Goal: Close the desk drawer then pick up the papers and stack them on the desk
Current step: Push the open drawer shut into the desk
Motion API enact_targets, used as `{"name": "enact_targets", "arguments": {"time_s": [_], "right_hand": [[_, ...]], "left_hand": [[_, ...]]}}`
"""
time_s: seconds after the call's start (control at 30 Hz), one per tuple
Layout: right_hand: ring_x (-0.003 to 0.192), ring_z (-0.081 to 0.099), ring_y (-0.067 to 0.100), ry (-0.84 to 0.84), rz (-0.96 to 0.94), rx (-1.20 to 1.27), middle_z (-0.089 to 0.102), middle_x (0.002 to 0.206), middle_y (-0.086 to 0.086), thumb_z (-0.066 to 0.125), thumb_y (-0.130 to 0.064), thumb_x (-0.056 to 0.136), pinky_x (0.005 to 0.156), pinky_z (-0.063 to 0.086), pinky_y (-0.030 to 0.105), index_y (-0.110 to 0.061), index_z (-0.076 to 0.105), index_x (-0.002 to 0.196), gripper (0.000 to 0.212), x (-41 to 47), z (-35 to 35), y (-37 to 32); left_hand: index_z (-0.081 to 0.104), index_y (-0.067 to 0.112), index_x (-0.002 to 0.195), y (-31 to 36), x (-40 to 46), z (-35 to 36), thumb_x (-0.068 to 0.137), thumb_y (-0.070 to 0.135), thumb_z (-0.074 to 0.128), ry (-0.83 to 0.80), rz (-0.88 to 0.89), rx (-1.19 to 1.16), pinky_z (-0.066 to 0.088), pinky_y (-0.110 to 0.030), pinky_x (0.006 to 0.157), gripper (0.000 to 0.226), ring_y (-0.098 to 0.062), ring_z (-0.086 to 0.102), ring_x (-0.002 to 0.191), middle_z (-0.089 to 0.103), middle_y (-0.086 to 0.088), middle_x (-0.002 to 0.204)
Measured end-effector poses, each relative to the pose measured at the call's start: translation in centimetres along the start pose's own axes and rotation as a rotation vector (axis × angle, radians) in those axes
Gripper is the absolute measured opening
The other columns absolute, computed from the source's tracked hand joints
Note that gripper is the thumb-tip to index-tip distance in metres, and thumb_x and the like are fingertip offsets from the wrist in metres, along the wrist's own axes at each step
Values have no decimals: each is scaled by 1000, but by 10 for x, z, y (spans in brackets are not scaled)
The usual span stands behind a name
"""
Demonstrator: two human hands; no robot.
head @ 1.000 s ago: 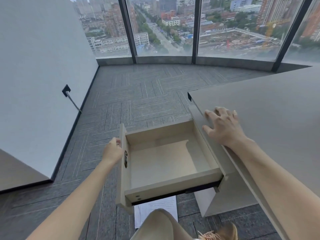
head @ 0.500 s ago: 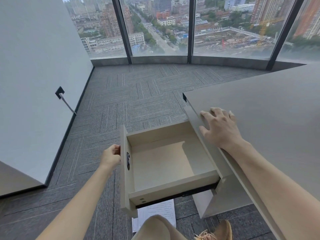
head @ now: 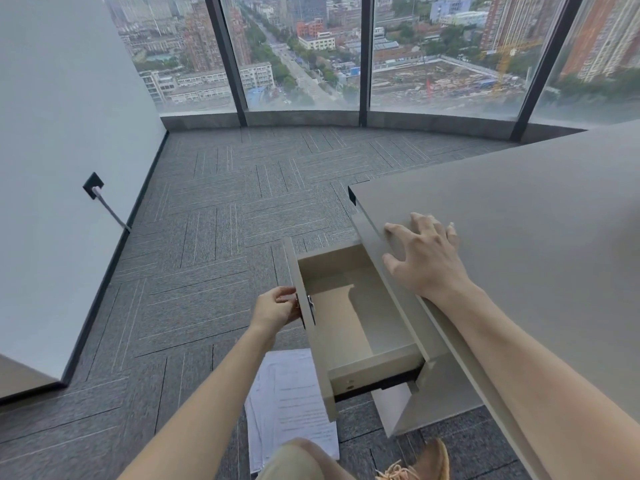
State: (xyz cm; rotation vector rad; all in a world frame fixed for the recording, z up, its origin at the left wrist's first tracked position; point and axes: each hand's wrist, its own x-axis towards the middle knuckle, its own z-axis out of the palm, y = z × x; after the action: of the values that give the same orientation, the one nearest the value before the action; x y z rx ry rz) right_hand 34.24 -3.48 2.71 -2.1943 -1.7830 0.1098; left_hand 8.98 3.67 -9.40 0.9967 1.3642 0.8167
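Note:
The beige desk drawer stands partly open at the left side of the grey desk, and it is empty inside. My left hand presses against the outer face of the drawer front, by its metal lock. My right hand lies flat on the desk's left edge, fingers spread, holding nothing. White printed papers lie on the carpet below the drawer, partly hidden by the drawer front and my knee.
Grey carpet tiles stretch to floor-to-ceiling windows. A white wall on the left carries a black socket with a cable. My knee and tan shoe are at the bottom edge.
The drawer has slid well in toward the desk under my left hand. More of the papers on the floor shows now. My right hand stays on the desk edge.

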Motion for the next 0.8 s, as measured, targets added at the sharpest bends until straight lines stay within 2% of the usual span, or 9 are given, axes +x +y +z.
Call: {"name": "enact_targets", "arguments": {"time_s": [0.1,0.2,0.3,0.43,0.6,0.7,0.8], "right_hand": [[150,19,34,-9,6,-16,33,157,17,58,-45,87,121,6,60,-33,46,144,60,1,1,0],[150,19,34,-16,4,-15,34,157,16,55,-45,88,121,5,59,-33,45,145,59,0,1,1],[150,19,35,-20,3,-16,34,156,16,54,-44,88,121,5,59,-32,44,145,59,0,1,0],[150,19,35,-18,0,-18,34,156,16,54,-44,89,121,6,59,-32,44,145,59,0,-1,-1],[150,19,35,-13,-4,-13,33,157,16,51,-47,91,121,6,59,-32,43,147,59,0,-1,0],[150,18,34,-8,4,-3,33,157,15,47,-50,94,121,6,59,-32,43,146,56,1,0,-1],[150,18,34,-8,7,-4,33,157,15,46,-49,95,121,6,59,-32,44,146,54,1,0,-2]], "left_hand": [[61,-9,110,-2,7,20,92,5,61,-3,-58,8,62,-27,62,23,-26,72,74,70,-24,96],[64,-8,98,-3,9,39,93,8,60,-9,-70,24,62,-30,69,17,-33,71,81,70,-28,99],[65,-11,102,-5,14,56,92,12,63,-27,-71,28,63,-29,69,24,-34,72,88,71,-30,105],[65,-12,104,0,16,79,92,11,63,-58,-63,30,61,-23,61,26,-30,69,83,70,-29,103],[62,-2,87,6,22,98,91,6,62,-129,-81,-3,60,-25,64,9,-30,68,82,68,-27,95],[58,-1,82,8,27,106,91,2,60,-178,-110,-45,60,-27,65,9,-26,67,72,66,-24,86],[57,-1,80,8,30,117,90,1,61,-206,-119,-85,60,-26,64,11,-26,66,71,65,-23,82]]}}
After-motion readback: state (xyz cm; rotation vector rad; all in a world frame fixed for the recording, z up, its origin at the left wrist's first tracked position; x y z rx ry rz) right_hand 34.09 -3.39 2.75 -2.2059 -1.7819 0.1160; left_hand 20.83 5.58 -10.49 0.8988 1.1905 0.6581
